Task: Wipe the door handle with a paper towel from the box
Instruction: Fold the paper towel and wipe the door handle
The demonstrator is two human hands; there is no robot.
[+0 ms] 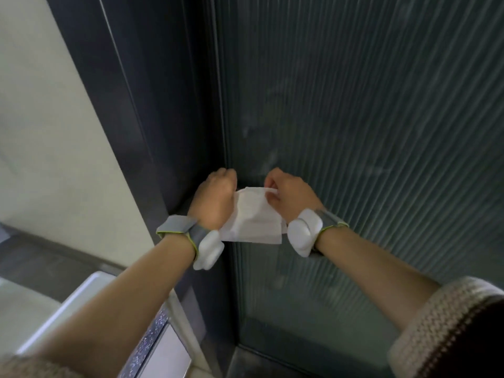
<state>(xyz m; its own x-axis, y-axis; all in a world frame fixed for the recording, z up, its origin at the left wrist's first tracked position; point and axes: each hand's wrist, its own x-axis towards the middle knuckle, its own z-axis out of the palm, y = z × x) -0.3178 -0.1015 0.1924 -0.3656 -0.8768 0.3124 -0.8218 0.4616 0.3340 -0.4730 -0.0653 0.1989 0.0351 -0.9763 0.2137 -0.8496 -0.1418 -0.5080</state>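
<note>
A white paper towel (255, 219) hangs spread between my two hands in front of a dark door. My left hand (215, 197) is closed on the towel's left edge. My right hand (289, 195) pinches its upper right corner with the fingers curled. Both hands are close to the seam between the dark door frame (152, 105) and the ribbed glass panel (354, 118). The door handle is hidden behind my left hand and the towel, so I cannot make it out. Each wrist carries a grey band with a white pod.
A pale wall (49, 132) stands to the left of the frame. At the lower left sits a white box-like unit (90, 293) with a speckled panel (152, 342) beside it. The floor shows at the bottom by the door's foot.
</note>
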